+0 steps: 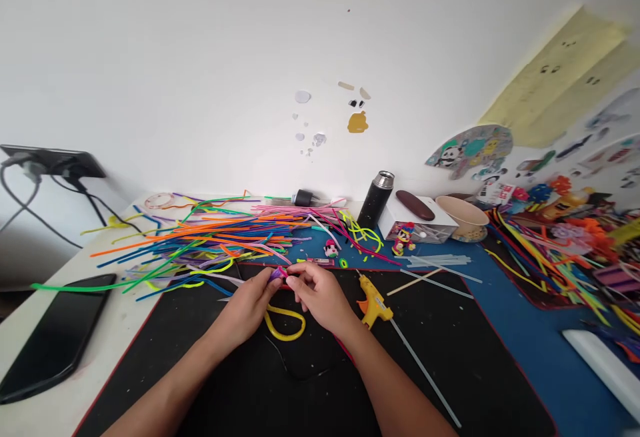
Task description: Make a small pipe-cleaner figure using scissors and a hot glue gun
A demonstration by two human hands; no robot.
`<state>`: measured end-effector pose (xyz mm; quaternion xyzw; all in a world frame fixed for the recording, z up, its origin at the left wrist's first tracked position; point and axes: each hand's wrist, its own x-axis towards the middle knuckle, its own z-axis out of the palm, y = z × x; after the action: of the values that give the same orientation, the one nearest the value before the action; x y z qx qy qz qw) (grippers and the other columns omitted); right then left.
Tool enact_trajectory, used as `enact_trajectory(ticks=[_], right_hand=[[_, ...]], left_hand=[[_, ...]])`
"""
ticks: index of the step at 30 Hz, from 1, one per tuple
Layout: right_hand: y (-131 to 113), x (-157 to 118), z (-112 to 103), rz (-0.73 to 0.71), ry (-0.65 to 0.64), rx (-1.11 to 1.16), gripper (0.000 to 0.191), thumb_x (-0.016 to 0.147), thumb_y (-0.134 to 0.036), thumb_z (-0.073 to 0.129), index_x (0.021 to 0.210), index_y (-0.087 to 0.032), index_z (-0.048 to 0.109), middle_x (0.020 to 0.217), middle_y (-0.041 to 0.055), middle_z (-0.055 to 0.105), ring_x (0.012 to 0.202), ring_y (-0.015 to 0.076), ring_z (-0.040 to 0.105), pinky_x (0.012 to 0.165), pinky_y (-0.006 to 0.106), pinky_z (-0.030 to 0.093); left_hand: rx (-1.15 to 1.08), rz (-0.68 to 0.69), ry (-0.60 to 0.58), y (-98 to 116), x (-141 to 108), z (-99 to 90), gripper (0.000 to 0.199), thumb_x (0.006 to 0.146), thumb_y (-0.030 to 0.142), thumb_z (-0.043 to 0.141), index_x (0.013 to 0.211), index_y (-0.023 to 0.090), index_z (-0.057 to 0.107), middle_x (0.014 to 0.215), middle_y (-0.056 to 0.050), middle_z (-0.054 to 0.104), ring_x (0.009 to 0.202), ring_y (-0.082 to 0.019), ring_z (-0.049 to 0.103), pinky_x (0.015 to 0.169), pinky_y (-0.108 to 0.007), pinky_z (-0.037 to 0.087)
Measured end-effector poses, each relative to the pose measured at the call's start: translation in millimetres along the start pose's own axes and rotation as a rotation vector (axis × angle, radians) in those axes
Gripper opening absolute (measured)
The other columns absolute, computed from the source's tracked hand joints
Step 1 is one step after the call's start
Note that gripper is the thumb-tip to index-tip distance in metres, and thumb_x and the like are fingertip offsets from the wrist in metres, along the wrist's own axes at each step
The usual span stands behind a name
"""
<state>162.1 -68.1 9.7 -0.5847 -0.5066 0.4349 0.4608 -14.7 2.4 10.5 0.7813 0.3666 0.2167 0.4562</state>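
Between my fingertips is a small purple and pink pipe-cleaner piece [279, 273]. My left hand [251, 302] pinches its purple part from the left. From the right, the thumb and index finger of my right hand [319, 294] close on its pink end, partly hiding it. Just below my hands a yellow looped cord or pipe cleaner [287, 338] lies on the black mat [310, 397]. To the right of my right hand, a yellow glue gun [373, 300] lies on the mat with a long glue stick in its back.
Many coloured pipe cleaners [215, 230] are heaped behind my hands. A black thermos [375, 200], a white box [425, 220] and a bowl [463, 220] stand by the wall. Two small figures [331, 248] and glue sticks [440, 261] lie nearer. A dark tablet-like object [60, 337] is at left.
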Motion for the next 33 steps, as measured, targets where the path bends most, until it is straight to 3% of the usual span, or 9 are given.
enact_trajectory(ticks=[6, 10, 14, 18, 23, 25, 28, 31, 33], right_hand=[[-4, -22, -24, -0.004, 0.146, -0.105, 0.025, 0.096, -0.041, 0.063, 0.109, -0.021, 0.072, 0.075, -0.0007, 0.065, 0.061, 0.014, 0.063, 0.06, 0.026, 0.05], [-7, -52, -60, 0.081, 0.255, -0.171, 0.031, 0.097, -0.046, 0.059, 0.107, -0.02, 0.073, 0.07, -0.0011, 0.063, 0.057, 0.0144, 0.059, 0.054, 0.025, 0.046], [-8, -89, -102, 0.153, 0.361, -0.373, 0.034, 0.095, -0.05, 0.059, 0.105, -0.021, 0.075, 0.074, 0.0008, 0.067, 0.063, 0.0173, 0.062, 0.059, 0.028, 0.047], [-6, -124, -130, 0.259, 0.388, -0.63, 0.029, 0.094, -0.047, 0.06, 0.105, -0.024, 0.076, 0.085, 0.0031, 0.073, 0.077, 0.0217, 0.068, 0.068, 0.03, 0.048], [3, -154, -137, 0.326, 0.318, -0.871, 0.021, 0.093, -0.039, 0.065, 0.104, -0.024, 0.074, 0.087, 0.0033, 0.07, 0.075, 0.0213, 0.067, 0.066, 0.031, 0.045], [9, -160, -136, 0.324, 0.293, -0.927, 0.015, 0.09, -0.036, 0.069, 0.1, -0.024, 0.073, 0.089, 0.0031, 0.069, 0.073, 0.0204, 0.067, 0.063, 0.03, 0.044], [20, -162, -134, 0.306, 0.309, -0.964, 0.011, 0.089, -0.03, 0.071, 0.099, -0.024, 0.07, 0.09, 0.0025, 0.067, 0.073, 0.0197, 0.066, 0.061, 0.028, 0.042], [29, -161, -133, 0.279, 0.332, -0.965, 0.009, 0.092, -0.028, 0.069, 0.1, -0.023, 0.067, 0.087, 0.0019, 0.065, 0.075, 0.0203, 0.065, 0.062, 0.029, 0.042], [35, -161, -133, 0.255, 0.342, -0.961, 0.008, 0.094, -0.027, 0.068, 0.098, -0.022, 0.065, 0.085, 0.0018, 0.064, 0.076, 0.0209, 0.064, 0.064, 0.029, 0.041]], left_hand=[[-0.108, 0.003, 0.069, -8, 1, -0.7, 0.045, 0.096, 0.065, 0.046, 0.089, 0.023, 0.06, 0.078, -0.002, 0.064, 0.074, -0.023, 0.06, 0.067, -0.031, 0.048], [-0.219, -0.033, 0.121, -11, 0, -1.1, 0.05, 0.091, 0.071, 0.053, 0.09, 0.022, 0.062, 0.072, -0.001, 0.061, 0.067, -0.021, 0.058, 0.06, -0.029, 0.048], [-0.275, 0.003, 0.137, -10, 0, 1.7, 0.053, 0.091, 0.074, 0.05, 0.09, 0.022, 0.059, 0.069, 0.001, 0.055, 0.062, -0.018, 0.051, 0.058, -0.028, 0.046], [-0.196, 0.027, 0.174, -9, 0, -1.5, 0.051, 0.095, 0.071, 0.046, 0.094, 0.022, 0.057, 0.075, 0.0, 0.058, 0.068, -0.019, 0.055, 0.063, -0.029, 0.048], [0.061, 0.126, 0.324, 6, -5, -15.4, 0.046, 0.098, 0.067, 0.04, 0.09, 0.023, 0.054, 0.078, -0.003, 0.062, 0.069, -0.022, 0.056, 0.064, -0.032, 0.048], [0.132, 0.15, 0.265, 16, -10, -13.3, 0.044, 0.099, 0.064, 0.041, 0.09, 0.024, 0.054, 0.08, -0.004, 0.065, 0.072, -0.022, 0.06, 0.066, -0.032, 0.049], [0.136, 0.207, 0.054, 35, -20, 7.9, 0.037, 0.104, 0.054, 0.039, 0.104, 0.024, 0.06, 0.099, -0.007, 0.074, 0.089, -0.024, 0.069, 0.075, -0.031, 0.055], [0.144, 0.448, -0.191, 53, -24, 45.6, 0.031, 0.108, 0.037, 0.038, 0.126, 0.024, 0.06, 0.131, -0.011, 0.069, 0.123, -0.025, 0.065, 0.103, -0.037, 0.053], [0.16, 0.599, -0.323, 62, -21, 71.6, 0.03, 0.108, 0.029, 0.039, 0.13, 0.023, 0.059, 0.14, -0.013, 0.066, 0.138, -0.026, 0.056, 0.114, -0.042, 0.048]])
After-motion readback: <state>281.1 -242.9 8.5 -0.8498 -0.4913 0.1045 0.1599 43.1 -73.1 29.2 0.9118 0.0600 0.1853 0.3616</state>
